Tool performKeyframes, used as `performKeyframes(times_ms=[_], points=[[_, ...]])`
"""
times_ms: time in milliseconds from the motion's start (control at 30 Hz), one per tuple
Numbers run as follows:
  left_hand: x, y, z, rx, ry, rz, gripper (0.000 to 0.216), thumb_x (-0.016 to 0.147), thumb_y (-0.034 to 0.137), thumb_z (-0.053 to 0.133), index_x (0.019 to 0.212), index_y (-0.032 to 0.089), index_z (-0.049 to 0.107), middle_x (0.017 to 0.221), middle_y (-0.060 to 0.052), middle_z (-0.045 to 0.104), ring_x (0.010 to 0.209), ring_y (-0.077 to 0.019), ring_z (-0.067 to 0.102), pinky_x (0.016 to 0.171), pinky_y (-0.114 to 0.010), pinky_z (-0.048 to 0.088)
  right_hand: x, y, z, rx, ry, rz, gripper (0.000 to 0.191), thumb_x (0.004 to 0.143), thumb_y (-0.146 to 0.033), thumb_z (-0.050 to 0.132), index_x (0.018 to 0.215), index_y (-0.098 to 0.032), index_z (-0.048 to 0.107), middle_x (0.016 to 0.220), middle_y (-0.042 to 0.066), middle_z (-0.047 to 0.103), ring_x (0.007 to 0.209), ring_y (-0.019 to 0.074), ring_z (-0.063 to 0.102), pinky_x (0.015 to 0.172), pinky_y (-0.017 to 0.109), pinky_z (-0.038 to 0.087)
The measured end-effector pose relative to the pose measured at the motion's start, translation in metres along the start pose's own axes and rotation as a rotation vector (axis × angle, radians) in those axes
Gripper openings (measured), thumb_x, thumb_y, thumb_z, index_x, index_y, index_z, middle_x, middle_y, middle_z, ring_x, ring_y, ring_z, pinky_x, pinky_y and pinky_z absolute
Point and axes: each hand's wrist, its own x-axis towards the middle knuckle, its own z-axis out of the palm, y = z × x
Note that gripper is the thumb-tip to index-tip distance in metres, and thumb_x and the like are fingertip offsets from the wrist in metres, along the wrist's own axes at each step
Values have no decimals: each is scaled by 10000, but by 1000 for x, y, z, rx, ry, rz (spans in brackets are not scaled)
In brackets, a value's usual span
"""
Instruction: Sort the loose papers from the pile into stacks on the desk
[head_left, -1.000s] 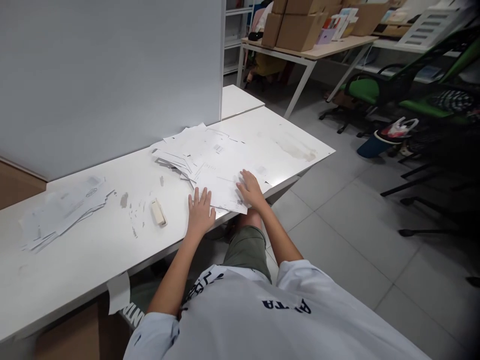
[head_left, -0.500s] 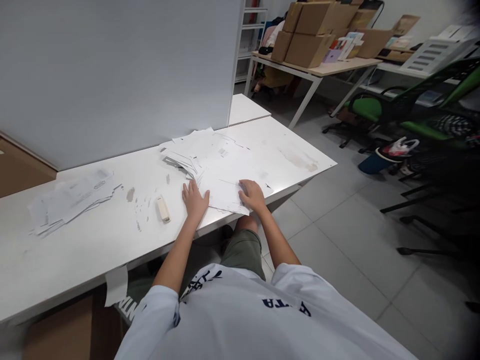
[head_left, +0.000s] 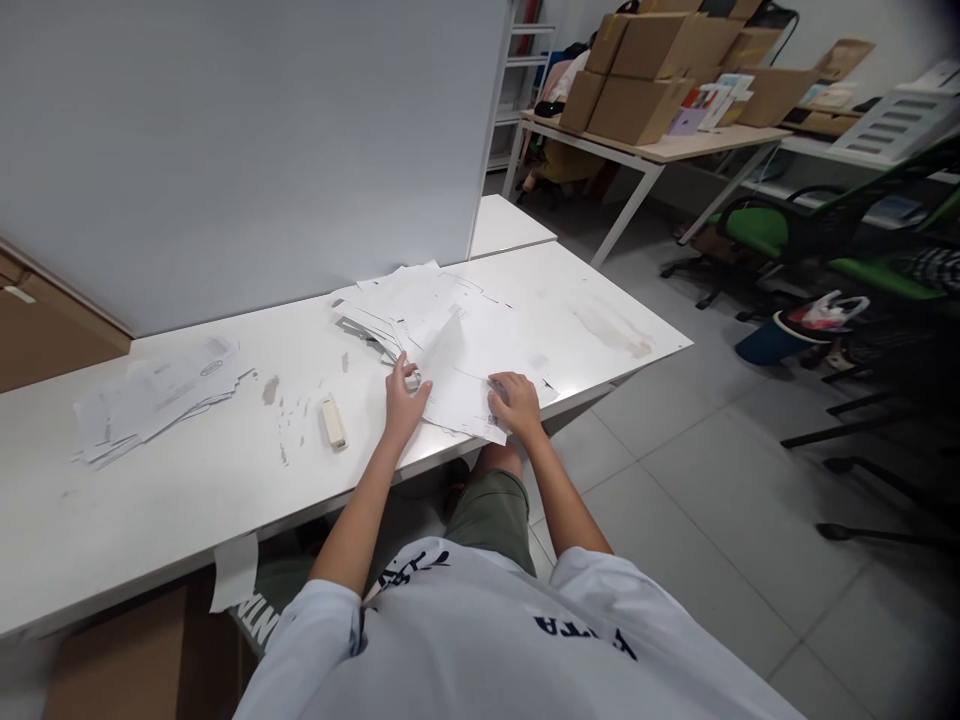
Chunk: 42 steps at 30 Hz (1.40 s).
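Observation:
At the table's front edge, my left hand (head_left: 407, 405) holds the left side of a sheet of paper (head_left: 444, 348), whose far corner curls up off the pile. Across from it, my right hand (head_left: 517, 403) curls its fingers over the right edge of the white papers (head_left: 465, 398) and grips them there. Behind both hands lies a loose spread of printed sheets (head_left: 420, 295), its left side fanned out. A cream stapler (head_left: 333, 422) rests on the table to the left of my left hand.
Another paper pile (head_left: 161, 395) lies on the left of the white table (head_left: 187, 500). A tall grey panel (head_left: 247, 150) stands along the back. Cardboard boxes (head_left: 637, 100) fill a further table; green chairs (head_left: 757, 228) and a blue bin (head_left: 772, 340) are at right.
My left hand has lifted the left part of a sheet, which now bends upward. My right hand stays at the papers' right edge. The view has shifted slightly.

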Motion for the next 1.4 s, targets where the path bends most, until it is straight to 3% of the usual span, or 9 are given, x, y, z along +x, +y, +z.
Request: performKeyframes(times_ms=[100,233,300,400,500,700,967,1200,1400], points=[[1,8,15,-87,54,-57,563,797,195,635,1349,207,529,1073,-93,641,971,-196,604,885,-326,456,1,1,2,9,7,6,304,846,-268,512,1104,-195,656,1125,106,687,1076,288,565,937,426,411],[2,11,21,-96,144,-178,14,779,180,619,790,188,615,713,-1,548,708,-156,530,726,-281,432,3,-2,-4,75,33,10,279,849,-284,512,1070,-204,663,1105,107,693,1066,288,578,938,444,430],[-5,10,12,-135,200,-220,158,777,209,629,657,195,527,651,15,502,676,-150,509,691,-272,418,-5,-8,-12,157,112,-7,260,878,-313,489,1047,-213,660,1106,105,688,1078,280,581,943,444,443],[-30,8,-11,-316,292,-318,164,750,282,689,735,187,557,736,-5,586,737,-156,572,693,-265,442,-34,-23,-26,239,331,84,262,929,-392,454,906,-214,645,962,89,675,977,255,595,879,413,468],[-68,13,-33,-541,314,-487,290,695,351,751,863,180,587,837,-34,647,783,-168,631,703,-279,492,-76,-35,-28,378,425,398,391,915,-530,481,702,-213,566,703,33,590,726,202,552,714,349,459],[-143,34,-59,-632,249,-676,317,606,320,765,700,189,491,556,63,488,535,-121,566,530,-237,450,-113,-49,-7,1012,6,982,616,680,-800,617,792,-194,639,711,57,672,580,157,591,461,245,414],[-196,20,-88,-526,3,-927,239,579,336,713,645,177,548,542,4,544,577,-187,625,502,-262,429,-108,-80,-3,1134,-602,850,581,693,-738,685,630,-161,680,646,92,685,507,129,565,442,235,421],[-181,7,-85,-463,258,-644,369,731,408,712,1033,208,636,1120,-84,715,1096,-227,656,921,-333,522,-124,-114,16,1071,-256,823,446,739,-574,640,493,-209,570,494,43,573,486,142,493,507,287,408],[-167,5,-64,-484,265,-677,470,708,357,809,1112,175,653,1169,-121,720,1136,-271,661,970,-380,525,-152,-125,19,1117,-393,776,330,682,-527,713,638,-210,633,613,42,635,614,189,575,620,335,481]])
